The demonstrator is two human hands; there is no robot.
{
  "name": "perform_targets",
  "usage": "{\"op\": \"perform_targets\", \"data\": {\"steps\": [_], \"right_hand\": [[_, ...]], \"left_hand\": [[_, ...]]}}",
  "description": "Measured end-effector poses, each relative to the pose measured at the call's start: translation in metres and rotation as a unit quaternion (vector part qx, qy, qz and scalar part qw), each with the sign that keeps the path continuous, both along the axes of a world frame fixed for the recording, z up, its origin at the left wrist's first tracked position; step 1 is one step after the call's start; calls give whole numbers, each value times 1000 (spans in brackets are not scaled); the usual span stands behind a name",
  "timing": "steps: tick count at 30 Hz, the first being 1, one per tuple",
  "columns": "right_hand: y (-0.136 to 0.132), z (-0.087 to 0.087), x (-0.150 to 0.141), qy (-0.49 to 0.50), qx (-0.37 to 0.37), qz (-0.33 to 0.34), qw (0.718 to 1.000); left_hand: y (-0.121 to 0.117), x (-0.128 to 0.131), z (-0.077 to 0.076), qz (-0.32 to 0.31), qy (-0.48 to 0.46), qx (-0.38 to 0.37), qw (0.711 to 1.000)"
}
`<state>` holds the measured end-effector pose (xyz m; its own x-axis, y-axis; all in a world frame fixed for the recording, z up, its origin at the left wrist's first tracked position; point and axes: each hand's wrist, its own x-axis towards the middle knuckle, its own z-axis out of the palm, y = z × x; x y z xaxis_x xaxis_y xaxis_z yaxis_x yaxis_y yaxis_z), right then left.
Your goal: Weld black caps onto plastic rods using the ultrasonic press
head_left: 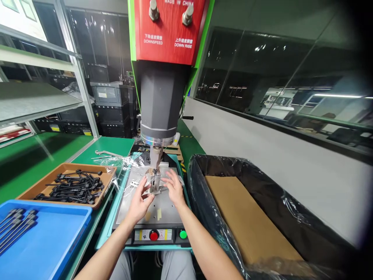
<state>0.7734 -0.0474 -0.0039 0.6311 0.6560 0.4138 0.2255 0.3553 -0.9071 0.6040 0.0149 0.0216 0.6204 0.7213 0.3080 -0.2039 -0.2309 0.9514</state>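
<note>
My left hand (140, 202) is just left of a small metal fixture (155, 181) on the press's grey base plate (145, 217). Its fingers are apart, and I see nothing in them. On the fixture's right side, my right hand (174, 188) has its fingers spread and bent towards it. A small black part sits at the top of the fixture, right under the metal horn (155, 155) of the press (159, 97). Whether the fingertips touch the fixture is hard to tell.
At the left stand a brown tray (64, 167) of tangled black parts and a blue tray (58, 233) with several black rods. A black-lined box (201, 194) holding cardboard is at the right. Red (154, 235) and green (183, 234) buttons line the base's front. A wrench (107, 153) lies behind.
</note>
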Motion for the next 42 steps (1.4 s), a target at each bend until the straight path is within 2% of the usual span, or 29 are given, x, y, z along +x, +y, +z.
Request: {"op": "perform_targets", "data": {"steps": [4,8,14,18,21,24,28,32,35,38,40,42], "right_hand": [[-1,-2,-14,-174,-41,-60,982],[26,12,-11,-203,-88,-146,964],[62,35,8,-196,-134,-35,971],[63,45,12,-204,-118,-32,971],[51,49,8,-201,-93,-42,974],[25,46,-3,-163,-78,-40,983],[-24,32,-25,-100,-60,-1,993],[-62,26,-45,-104,-31,10,994],[-76,26,-57,-101,-17,27,994],[-80,27,-68,-20,17,48,998],[-80,28,-73,65,37,54,996],[-80,29,-75,132,49,56,988]], "left_hand": [[5,5,13,-24,-17,-31,999],[11,9,23,-26,-17,-23,999],[14,11,30,-24,-17,-21,999],[14,12,32,-18,-8,-23,1000],[14,12,32,-12,-14,-23,1000],[12,12,26,-16,-17,-28,999],[5,7,9,-26,11,-35,999],[-14,-2,-8,-73,43,-40,996],[-30,-11,-13,-123,69,11,990],[-44,-19,-14,-127,86,78,985],[-51,-24,-14,-115,94,82,986],[-57,-30,-15,-109,107,48,987]]}}
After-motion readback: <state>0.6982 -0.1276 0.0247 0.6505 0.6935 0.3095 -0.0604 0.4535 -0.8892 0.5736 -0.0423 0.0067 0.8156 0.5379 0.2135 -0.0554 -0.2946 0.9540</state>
